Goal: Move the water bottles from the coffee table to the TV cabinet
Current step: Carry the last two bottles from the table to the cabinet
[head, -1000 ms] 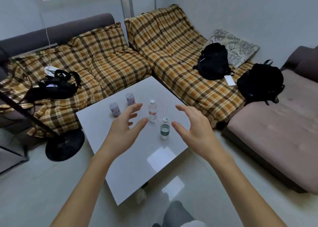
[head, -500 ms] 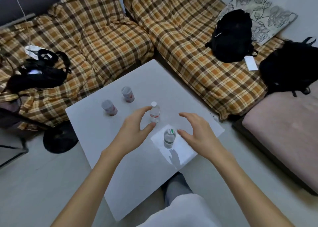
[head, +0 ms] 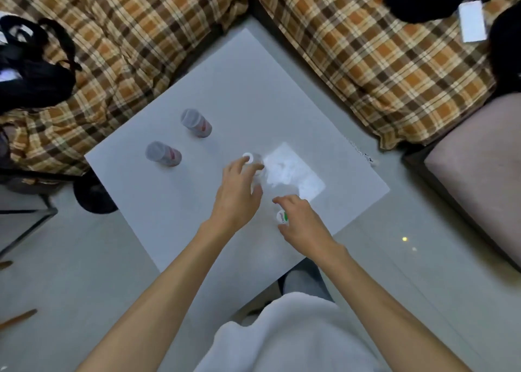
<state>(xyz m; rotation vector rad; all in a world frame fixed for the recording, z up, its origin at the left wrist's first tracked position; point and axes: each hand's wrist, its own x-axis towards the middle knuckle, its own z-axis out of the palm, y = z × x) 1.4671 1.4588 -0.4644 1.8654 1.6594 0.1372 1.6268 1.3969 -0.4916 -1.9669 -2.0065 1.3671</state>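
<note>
On the coffee table (head: 174,208), left hand (head: 238,194) curled around white-capped bottle (head: 252,161), right hand (head: 303,223) around green-capped bottle (head: 282,218).

Right hand (head: 303,225) hides the green-capped bottle (head: 282,218) body.

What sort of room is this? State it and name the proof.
Most likely a home living room: a low white square coffee table stands in the corner between sofas draped in orange-brown plaid covers, with black backpacks left on the seats.
</note>
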